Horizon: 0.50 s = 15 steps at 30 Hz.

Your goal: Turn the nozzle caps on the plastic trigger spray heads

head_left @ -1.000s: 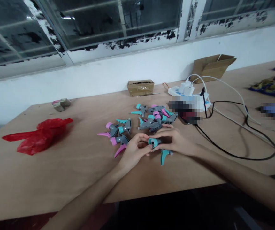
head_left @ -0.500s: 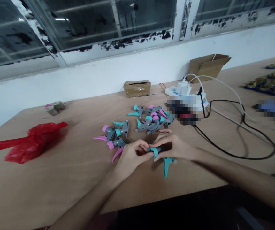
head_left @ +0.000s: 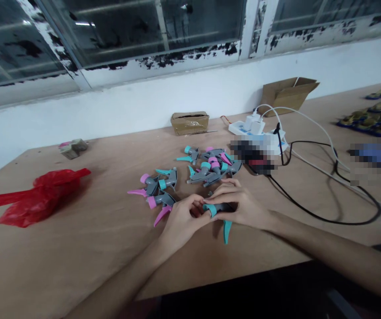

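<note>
Between my hands is a grey spray trigger head with a teal collar [head_left: 211, 209] and a teal lever [head_left: 227, 232] hanging below. My left hand [head_left: 185, 217] is closed, its thumb and fingers pinching the collar end. My right hand [head_left: 240, 203] wraps round the grey body, hiding most of it. Just beyond my hands lies a pile of grey trigger heads [head_left: 213, 166] with pink and teal collars. A smaller group of trigger heads [head_left: 159, 188] with pink and teal levers rests close to my left hand.
A red plastic bag [head_left: 44, 195] lies at the left, with small blocks [head_left: 72, 149] behind it. Along the wall are a small cardboard box [head_left: 190, 123], a power strip [head_left: 243, 128] and an open carton [head_left: 286, 95]. A black cable [head_left: 309, 217] loops at the right, near gold-coloured parts [head_left: 376, 117].
Both hands stay on the same trigger head, which has turned slightly. My right hand's fingers have closed further over its body. The view has shifted a little.
</note>
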Tool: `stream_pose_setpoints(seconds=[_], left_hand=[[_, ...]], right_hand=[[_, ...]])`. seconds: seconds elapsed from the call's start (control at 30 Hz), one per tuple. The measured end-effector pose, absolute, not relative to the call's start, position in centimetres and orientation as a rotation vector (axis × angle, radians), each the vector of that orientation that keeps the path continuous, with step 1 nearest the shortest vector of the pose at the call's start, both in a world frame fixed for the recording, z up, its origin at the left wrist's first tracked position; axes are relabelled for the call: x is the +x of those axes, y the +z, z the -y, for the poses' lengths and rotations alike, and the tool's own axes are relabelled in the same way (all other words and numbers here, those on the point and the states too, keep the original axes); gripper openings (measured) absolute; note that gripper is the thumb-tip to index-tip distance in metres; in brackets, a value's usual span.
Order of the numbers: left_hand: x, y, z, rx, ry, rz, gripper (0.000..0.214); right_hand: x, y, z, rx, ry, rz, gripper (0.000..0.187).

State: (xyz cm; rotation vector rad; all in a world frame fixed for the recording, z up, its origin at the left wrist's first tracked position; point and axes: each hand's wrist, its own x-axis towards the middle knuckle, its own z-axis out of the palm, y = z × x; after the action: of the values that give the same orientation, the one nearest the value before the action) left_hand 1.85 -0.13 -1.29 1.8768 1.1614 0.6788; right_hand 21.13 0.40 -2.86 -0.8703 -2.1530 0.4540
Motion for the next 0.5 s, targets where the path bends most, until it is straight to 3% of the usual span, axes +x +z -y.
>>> stream_pose_setpoints(seconds=[0.5], left_hand=[[2.13, -1.22, 0.52, 2.001, 0.707, -1.261, 0.012]], right_hand=[[20.43, -2.88, 0.04, -0.893, 0.267, 2.155, 0.027]])
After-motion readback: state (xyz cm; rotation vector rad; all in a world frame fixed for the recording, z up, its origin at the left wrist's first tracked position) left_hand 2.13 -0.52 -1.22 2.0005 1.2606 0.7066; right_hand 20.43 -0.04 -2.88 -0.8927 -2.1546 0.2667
